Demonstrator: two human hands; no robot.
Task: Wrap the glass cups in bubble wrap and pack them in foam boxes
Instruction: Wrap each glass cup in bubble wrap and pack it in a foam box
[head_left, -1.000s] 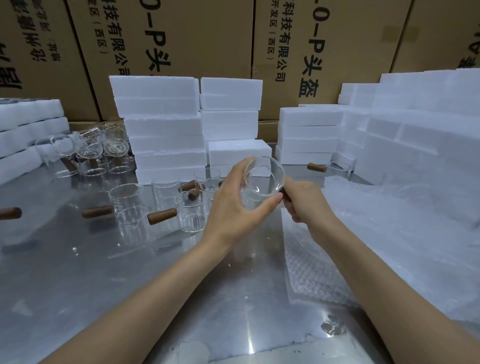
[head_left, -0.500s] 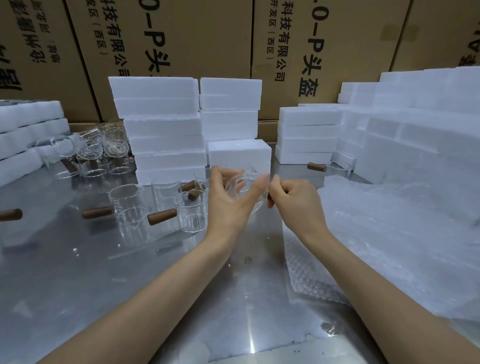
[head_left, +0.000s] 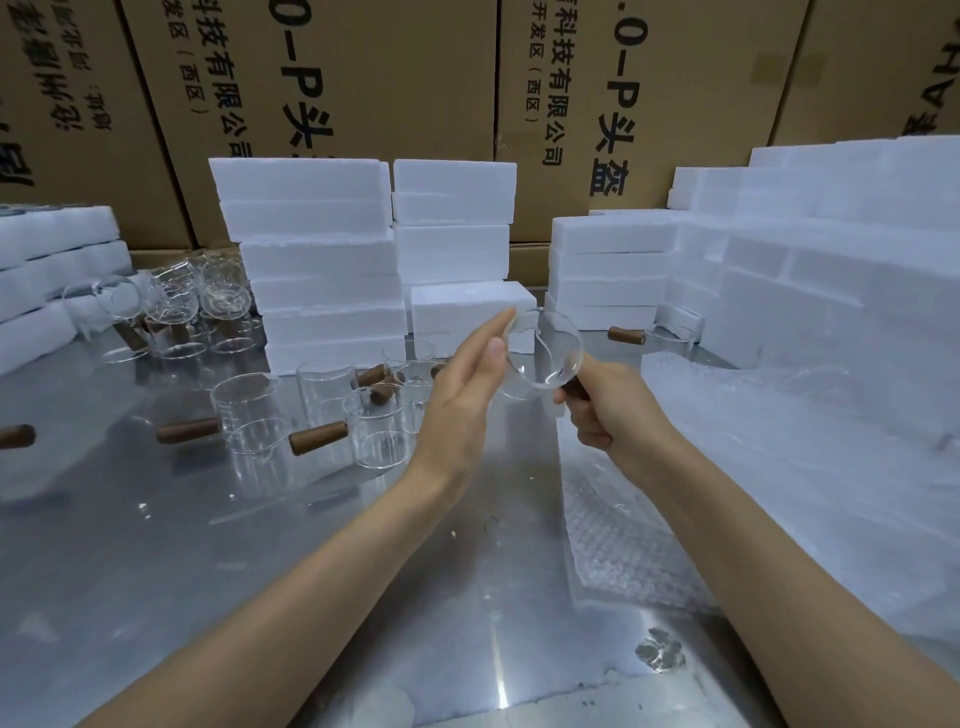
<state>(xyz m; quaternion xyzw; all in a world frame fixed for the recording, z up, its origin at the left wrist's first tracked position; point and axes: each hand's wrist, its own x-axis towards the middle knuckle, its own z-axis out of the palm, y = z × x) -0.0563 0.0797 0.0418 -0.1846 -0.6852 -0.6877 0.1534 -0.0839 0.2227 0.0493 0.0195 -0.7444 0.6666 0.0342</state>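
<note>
The right hand (head_left: 610, 410) gripped the brown wooden handle of a clear round glass cup (head_left: 545, 349); the left hand (head_left: 462, 400), fingers straight, touched its rim above bare steel table (head_left: 260, 545).

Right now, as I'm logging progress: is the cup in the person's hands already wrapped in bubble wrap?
No, the glass cup is bare, while the bubble wrap lies flat on the table.

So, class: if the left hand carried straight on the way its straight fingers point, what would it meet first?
The left hand points up and right at the clear glass cup with the brown wooden handle, gripped by the right hand. Its fingertips look almost on the rim; depth is unclear.
</note>
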